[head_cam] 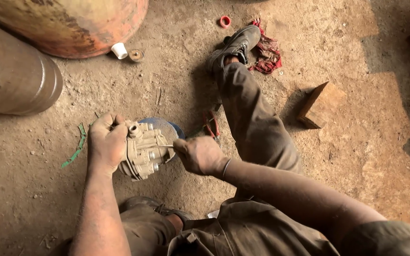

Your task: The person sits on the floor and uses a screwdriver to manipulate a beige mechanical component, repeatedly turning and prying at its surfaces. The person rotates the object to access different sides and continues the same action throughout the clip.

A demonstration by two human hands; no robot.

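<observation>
Metal valve body [143,149] in left hand [106,142].

Count of items in view: two hands, the left hand [106,141] and the right hand [199,155], near centre. One metal valve block [143,150] between them. One thin tool [164,146] in the right hand. One round blue lid [167,127] under the block. One pair of red-handled pliers [211,125] at 12 o'clock. Two drums at 10 o'clock: one orange drum [79,21], one grey drum [13,76]. One white cap [119,50]. One red ring [225,21]. One red rag [266,52]. One wooden block [320,105] at 2 o'clock. One green strip [77,146] at 9 o'clock.
</observation>
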